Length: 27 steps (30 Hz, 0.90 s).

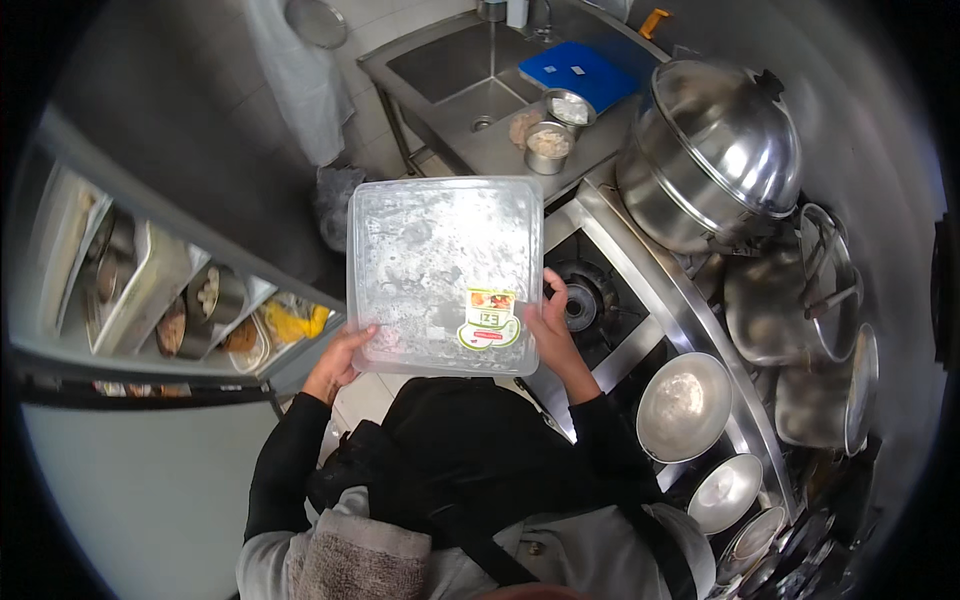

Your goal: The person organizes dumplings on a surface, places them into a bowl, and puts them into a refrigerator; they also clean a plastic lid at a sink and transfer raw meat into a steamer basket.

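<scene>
A large square translucent plastic container (427,247) with a frosted, spotted surface is held level in front of my body. A colourful label (490,319) is stuck near its lower right corner. My left hand (339,364) grips its lower left corner, thumb on top. My right hand (555,326) holds its right side beside the label, fingers around the edge. Whatever may be inside the container cannot be made out. Just right of it is a gas burner (579,304) on the steel stove, with no pot on it.
An open refrigerator on the left holds metal pots (217,296) and plastic tubs (142,285). Ahead, beside the sink (465,64), are a blue cutting board (577,75) and metal bowls of food (549,146). A big domed steamer pot (705,157) and several pans (684,405) line the right.
</scene>
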Tool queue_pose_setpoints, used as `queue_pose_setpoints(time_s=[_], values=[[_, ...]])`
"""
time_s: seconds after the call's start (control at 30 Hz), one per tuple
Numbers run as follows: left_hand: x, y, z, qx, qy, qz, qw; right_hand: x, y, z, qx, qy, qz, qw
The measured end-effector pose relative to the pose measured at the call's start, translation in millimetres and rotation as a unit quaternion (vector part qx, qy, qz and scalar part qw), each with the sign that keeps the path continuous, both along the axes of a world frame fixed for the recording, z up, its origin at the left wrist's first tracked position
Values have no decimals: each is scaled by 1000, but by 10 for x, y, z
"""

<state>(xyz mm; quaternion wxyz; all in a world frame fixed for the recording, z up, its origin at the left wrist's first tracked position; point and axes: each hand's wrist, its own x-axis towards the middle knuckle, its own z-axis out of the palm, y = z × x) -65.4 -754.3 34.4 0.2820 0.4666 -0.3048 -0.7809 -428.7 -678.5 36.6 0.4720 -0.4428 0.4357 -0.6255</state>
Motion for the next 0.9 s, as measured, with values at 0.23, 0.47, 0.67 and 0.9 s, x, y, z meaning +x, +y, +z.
queue_pose_setpoints(time_s=[0.23,0.47,0.67,0.9], values=[[-541,-1991,-126,-19,146,84,985,-509,-198,118,144,-22,-138,980],[-1423,-4997,-534,-197,-29,134,971,-465,-19,-816,282,63,-291,912],[-2216,-6924,-1372,-208,-253,110,938,-27,-478,-573,326,128,-315,882],[-3598,-6710,-1641,-61,-347,31,935,258,-670,-331,388,174,-348,836]])
